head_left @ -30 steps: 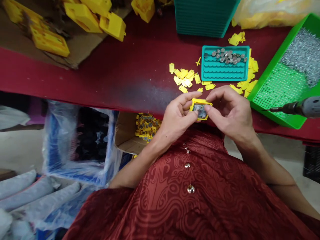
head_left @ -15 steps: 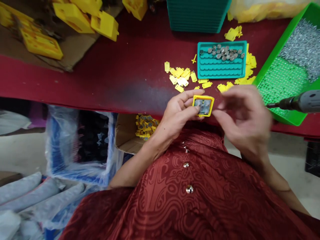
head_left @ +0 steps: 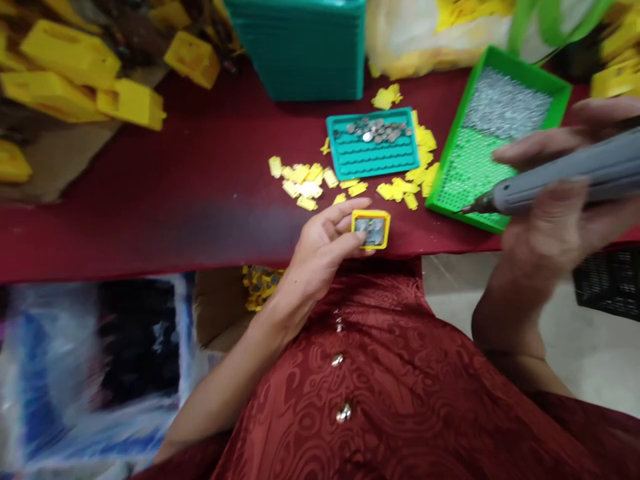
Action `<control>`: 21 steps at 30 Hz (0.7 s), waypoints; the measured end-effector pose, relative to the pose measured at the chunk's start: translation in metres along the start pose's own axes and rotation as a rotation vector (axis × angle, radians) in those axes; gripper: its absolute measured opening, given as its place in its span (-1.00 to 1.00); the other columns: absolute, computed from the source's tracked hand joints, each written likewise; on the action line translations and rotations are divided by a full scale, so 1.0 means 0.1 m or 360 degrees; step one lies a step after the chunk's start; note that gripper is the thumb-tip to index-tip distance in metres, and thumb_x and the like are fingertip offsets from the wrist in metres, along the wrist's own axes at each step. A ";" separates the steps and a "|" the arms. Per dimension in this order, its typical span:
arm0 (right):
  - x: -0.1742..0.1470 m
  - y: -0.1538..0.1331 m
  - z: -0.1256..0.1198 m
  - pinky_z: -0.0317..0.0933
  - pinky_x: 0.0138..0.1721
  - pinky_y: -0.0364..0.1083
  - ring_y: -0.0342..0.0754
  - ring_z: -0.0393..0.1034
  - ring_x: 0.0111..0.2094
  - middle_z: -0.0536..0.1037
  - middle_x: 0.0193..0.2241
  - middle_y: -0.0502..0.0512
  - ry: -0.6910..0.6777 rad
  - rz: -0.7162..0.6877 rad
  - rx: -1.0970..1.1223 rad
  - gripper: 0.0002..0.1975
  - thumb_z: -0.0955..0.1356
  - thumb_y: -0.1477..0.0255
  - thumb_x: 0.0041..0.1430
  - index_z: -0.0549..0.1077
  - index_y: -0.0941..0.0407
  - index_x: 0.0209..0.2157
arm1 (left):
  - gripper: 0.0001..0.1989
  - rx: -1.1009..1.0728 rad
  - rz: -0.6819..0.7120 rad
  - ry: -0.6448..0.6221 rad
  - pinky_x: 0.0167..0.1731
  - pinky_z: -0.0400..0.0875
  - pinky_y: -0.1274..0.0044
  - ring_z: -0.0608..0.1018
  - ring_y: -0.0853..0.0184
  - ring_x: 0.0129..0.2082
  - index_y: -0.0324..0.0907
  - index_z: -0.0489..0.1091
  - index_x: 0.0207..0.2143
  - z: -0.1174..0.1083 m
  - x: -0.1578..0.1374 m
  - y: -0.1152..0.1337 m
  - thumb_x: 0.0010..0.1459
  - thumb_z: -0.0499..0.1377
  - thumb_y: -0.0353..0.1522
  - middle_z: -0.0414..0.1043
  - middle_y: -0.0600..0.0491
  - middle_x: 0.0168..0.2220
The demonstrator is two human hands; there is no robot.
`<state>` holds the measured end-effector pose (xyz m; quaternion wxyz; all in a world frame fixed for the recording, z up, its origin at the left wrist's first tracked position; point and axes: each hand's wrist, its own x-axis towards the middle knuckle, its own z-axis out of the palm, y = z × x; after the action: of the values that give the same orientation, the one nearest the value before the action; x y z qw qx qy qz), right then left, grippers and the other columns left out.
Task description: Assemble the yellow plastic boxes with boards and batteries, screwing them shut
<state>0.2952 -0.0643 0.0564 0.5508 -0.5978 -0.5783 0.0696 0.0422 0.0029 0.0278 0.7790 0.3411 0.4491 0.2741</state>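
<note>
My left hand (head_left: pixel 325 243) pinches a small square yellow plastic case (head_left: pixel 371 229), its thumb pressed on the dark inside, where a circuit board seems to sit. Over at the right, my right hand (head_left: pixel 550 220) is closed around a grey electric screwdriver (head_left: pixel 565 170). Its bit points left, above the near edge of a green perforated tray (head_left: pixel 493 223). Silvery screws (head_left: pixel 505 107) fill the tray's far part. Between the hands and the back of the table lie loose yellow plastic pieces (head_left: pixel 305 180) and a teal ridged tray (head_left: pixel 375 160) with coin-like metal discs (head_left: pixel 383 130).
A stack of teal trays (head_left: pixel 315 60) stands at the back. Yellow housings (head_left: pixel 70 60) are heaped in cardboard at the far left. Below the table edge are a cardboard box (head_left: pixel 220 307) of yellow parts and a plastic-lined blue crate (head_left: pixel 50 373). A black crate (head_left: pixel 607 287) stands low right.
My right hand has left the yellow case, moved right and closed on the screwdriver. My left hand still holds the case. The view has swung to the right.
</note>
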 end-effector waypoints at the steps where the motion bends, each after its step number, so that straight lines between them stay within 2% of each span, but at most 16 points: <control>1: -0.01 -0.01 0.09 0.38 -0.28 -0.03 -0.04 0.50 -0.21 0.43 0.12 0.09 0.0250 -0.0087 0.0098 -0.62 0.38 -0.05 0.44 0.51 -0.17 0.12 | -0.50 -0.0010 -0.0030 0.0007 -0.35 0.67 0.57 0.73 0.29 -0.29 -0.19 0.62 -0.03 0.01 0.00 0.01 -0.09 0.53 -0.38 0.74 -0.02 -0.18; 3: -0.02 0.02 0.24 0.30 -0.40 -0.03 -0.08 0.38 -0.39 0.48 -0.12 0.10 0.0336 -0.0032 0.0180 -0.60 0.36 0.02 0.48 0.44 -0.12 0.21 | -0.53 -0.0023 -0.0077 0.0014 -0.37 0.67 0.59 0.70 0.35 -0.35 -0.18 0.63 -0.08 0.05 0.01 0.03 -0.10 0.55 -0.38 0.73 0.02 -0.22; 6: 0.06 0.14 0.33 0.21 -0.49 -0.03 -0.10 0.26 -0.54 0.43 -0.36 0.02 0.0467 0.0009 0.0089 -0.47 0.32 -0.13 0.45 0.29 -0.05 0.17 | -0.59 -0.0001 -0.0103 -0.0017 -0.37 0.67 0.60 0.70 0.36 -0.35 -0.15 0.64 -0.13 0.11 0.03 0.06 -0.09 0.56 -0.37 0.73 0.05 -0.24; 9: 0.16 0.24 0.33 0.03 -0.58 -0.07 -0.15 0.10 -0.65 0.26 -0.50 -0.10 0.0689 -0.0046 -0.0041 -0.36 0.22 -0.31 0.41 0.21 -0.01 0.04 | -0.57 0.0021 -0.0156 -0.0039 -0.35 0.67 0.59 0.71 0.34 -0.34 -0.14 0.62 -0.12 0.17 0.06 0.05 -0.09 0.57 -0.37 0.73 0.05 -0.26; 11: 0.20 0.24 0.30 -0.05 -0.59 -0.08 -0.17 0.04 -0.66 0.21 -0.52 -0.12 0.0763 -0.0077 -0.0062 -0.36 0.18 -0.31 0.42 0.21 -0.01 0.02 | -0.53 0.0034 -0.0189 -0.0054 -0.35 0.68 0.58 0.72 0.32 -0.33 -0.15 0.61 -0.10 0.20 0.08 0.04 -0.10 0.58 -0.36 0.73 0.04 -0.27; 14: 0.23 0.15 0.21 -0.03 -0.59 -0.09 -0.20 0.06 -0.61 0.22 -0.46 -0.08 0.0814 -0.0162 0.0044 -0.44 0.22 -0.20 0.49 0.30 0.03 0.04 | -0.50 0.0043 -0.0205 -0.0076 -0.35 0.67 0.59 0.73 0.31 -0.33 -0.16 0.61 -0.10 0.22 0.11 0.01 -0.13 0.61 -0.36 0.73 0.03 -0.27; 16: 0.24 0.10 0.13 0.08 -0.56 -0.09 -0.19 0.14 -0.56 0.24 -0.43 -0.05 0.0815 -0.0181 0.0021 -0.47 0.22 -0.15 0.51 0.33 0.04 0.05 | -0.51 0.0036 -0.0210 -0.0077 -0.36 0.66 0.60 0.72 0.33 -0.34 -0.15 0.62 -0.11 0.23 0.12 -0.01 -0.14 0.61 -0.36 0.73 0.04 -0.29; 18: 0.25 0.11 0.07 0.23 -0.48 -0.08 -0.17 0.24 -0.52 0.29 -0.43 -0.04 0.0719 -0.0020 -0.0187 -0.54 0.13 -0.08 0.58 0.25 0.02 0.07 | -0.52 0.0018 -0.0227 -0.0072 -0.37 0.66 0.61 0.72 0.35 -0.37 -0.15 0.63 -0.13 0.24 0.12 -0.02 -0.15 0.62 -0.37 0.73 0.06 -0.31; 21: 0.25 0.22 0.08 0.33 -0.42 -0.06 -0.16 0.29 -0.50 0.36 -0.43 -0.02 0.0589 0.0408 -0.0465 -0.75 -0.05 0.26 0.67 0.13 -0.03 0.05 | -0.54 -0.0008 -0.0248 -0.0054 -0.38 0.67 0.62 0.71 0.36 -0.39 -0.15 0.65 -0.15 0.27 0.11 -0.02 -0.17 0.62 -0.39 0.74 0.06 -0.32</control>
<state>0.3112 -0.0340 0.0509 0.5418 -0.7418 -0.3911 -0.0560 0.0711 0.0022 0.0298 0.8063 0.3078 0.4602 0.2080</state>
